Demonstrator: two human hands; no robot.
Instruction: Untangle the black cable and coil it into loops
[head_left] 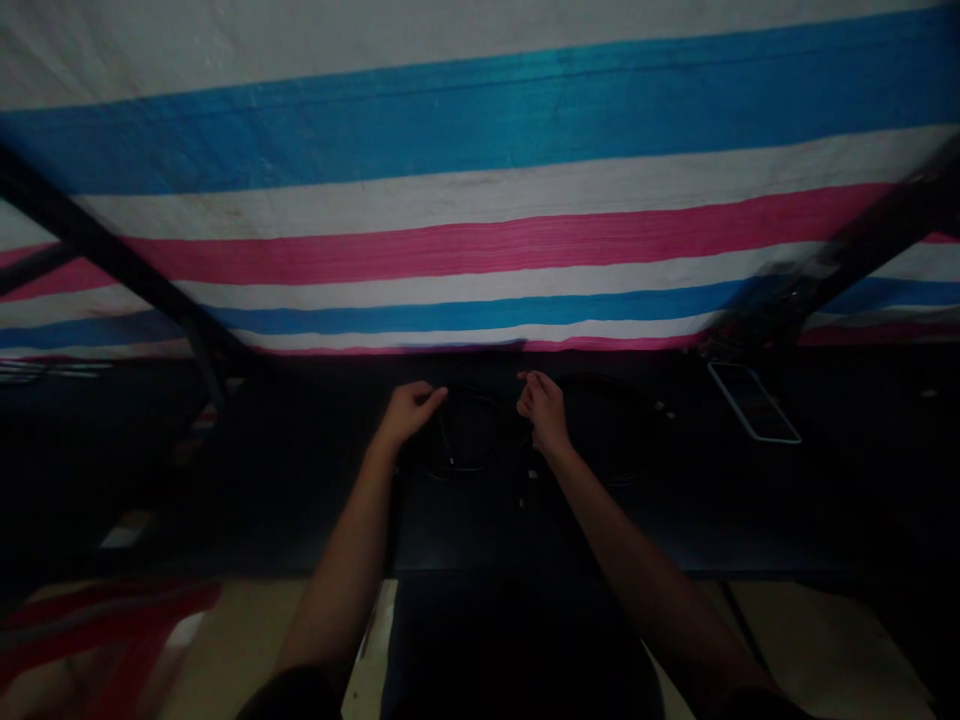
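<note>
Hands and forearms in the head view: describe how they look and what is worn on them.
The left hand and right hand are bare, with no gloves. The left forearm and right forearm are uncovered, and no watch or band shows in this dim light. Dark sleeves appear only at the bottom edge of the view.

2 bare hands: 1 L hand (pixel 409 412), 1 R hand (pixel 544 410). 2 loops of blk cable: 1 btwn hands (pixel 441 440), 1 right of R hand (pixel 600 380); can't tell if same cable. 1 phone (pixel 754 402), well right of R hand. 1 dark table (pixel 300 480) under hands. 1 striped tarp (pixel 480 170) ahead, w/ 2 blue + 2 pink bands. 2 dark frame bars ahead, 1 per side (pixel 112 240) (pixel 885 230).
</note>
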